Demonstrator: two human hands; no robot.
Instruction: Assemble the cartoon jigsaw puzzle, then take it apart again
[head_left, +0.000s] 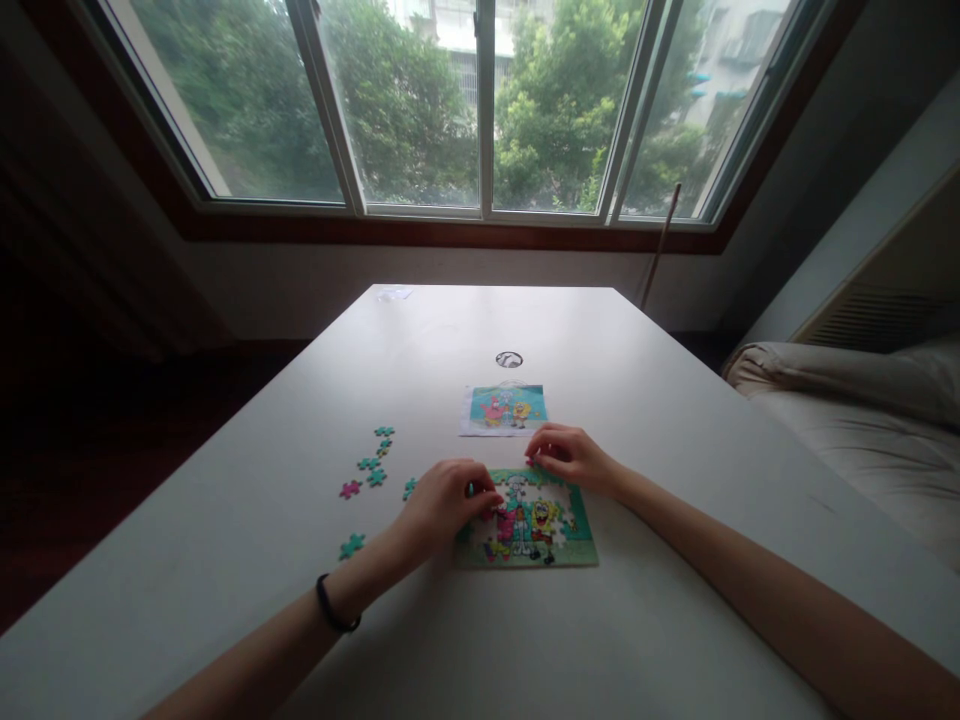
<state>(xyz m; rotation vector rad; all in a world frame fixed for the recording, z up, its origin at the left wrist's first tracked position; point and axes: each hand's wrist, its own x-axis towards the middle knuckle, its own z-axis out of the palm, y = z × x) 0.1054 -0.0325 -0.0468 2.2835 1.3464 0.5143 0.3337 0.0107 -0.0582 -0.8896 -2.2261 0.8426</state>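
Note:
A jigsaw puzzle (566, 553) with a green border lies near the middle of the white table, partly filled with cartoon figures; pale gaps show among its pieces. My left hand (448, 495) reaches over its upper left part, thumb and fingers pinched together. Whatever is between those fingertips is hidden. At the puzzle's top edge, my right hand (571, 458) hovers or rests with loosely curled fingers, and nothing shows clearly in it. Just behind lies a printed reference picture (510, 408) of the same figures. A loose green piece (409, 488) peeks out beside my left hand.
Several loose puzzle pieces (376, 478) lie left of my left hand, with a pink piece (350, 489) and a green piece (351, 546) among them. A round grommet (509, 359) sits farther back on the table (660, 400). A pale sofa (847, 440) stands at the right.

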